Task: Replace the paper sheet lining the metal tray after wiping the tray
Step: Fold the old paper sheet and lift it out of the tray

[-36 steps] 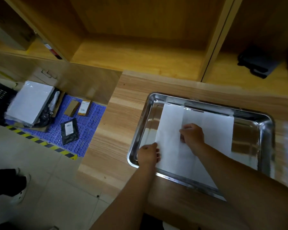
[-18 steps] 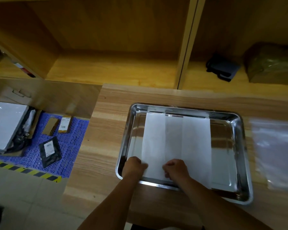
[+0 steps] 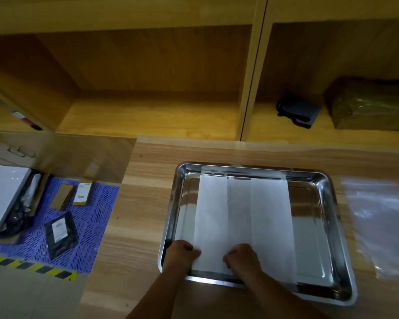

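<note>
Paper sheet [image 3: 244, 217] is lying in the metal tray [image 3: 332, 229], off-centre toward its left. Left hand [image 3: 179, 255] and right hand [image 3: 241, 257], fingers curled, are gripping its near edge; uneven pulling is risking creases or a skewed lining.

The curled fingertips of the left hand [image 3: 179, 253] and right hand [image 3: 241, 257] are tucked out of sight, so whether they pinch the white paper sheet [image 3: 244, 223] cannot be told. Both forearms run off the frame at 6 o'clock. The clear plastic bag [image 3: 381, 223] at 3 o'clock is blurred and cut by the edge. The white flat box [image 3: 2, 196] at 9 o'clock is cropped.
</note>
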The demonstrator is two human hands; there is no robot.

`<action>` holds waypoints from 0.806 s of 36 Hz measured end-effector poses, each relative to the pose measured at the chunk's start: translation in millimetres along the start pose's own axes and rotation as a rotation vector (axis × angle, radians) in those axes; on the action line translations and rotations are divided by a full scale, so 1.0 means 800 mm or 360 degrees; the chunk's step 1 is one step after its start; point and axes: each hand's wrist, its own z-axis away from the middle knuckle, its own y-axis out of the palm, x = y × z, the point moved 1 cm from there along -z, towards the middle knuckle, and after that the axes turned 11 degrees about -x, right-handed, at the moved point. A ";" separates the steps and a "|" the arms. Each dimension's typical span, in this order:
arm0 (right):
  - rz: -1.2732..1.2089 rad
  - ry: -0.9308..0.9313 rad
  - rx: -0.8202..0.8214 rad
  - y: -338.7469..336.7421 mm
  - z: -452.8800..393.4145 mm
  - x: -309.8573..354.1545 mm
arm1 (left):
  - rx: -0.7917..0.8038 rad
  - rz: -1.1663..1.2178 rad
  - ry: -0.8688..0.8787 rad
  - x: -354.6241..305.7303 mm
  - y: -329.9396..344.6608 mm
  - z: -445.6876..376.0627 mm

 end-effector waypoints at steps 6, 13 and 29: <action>0.0132 -0.0377 -0.0479 -0.018 -0.009 0.015 | -0.0179 0.0118 0.0062 -0.011 -0.003 -0.010; 0.0657 -0.0991 -0.0440 -0.049 -0.054 0.064 | -0.0175 0.0227 0.0091 -0.059 -0.012 -0.038; 0.1156 -0.1101 -0.0315 -0.060 -0.132 0.089 | -0.0179 0.0283 0.0006 -0.049 0.009 -0.047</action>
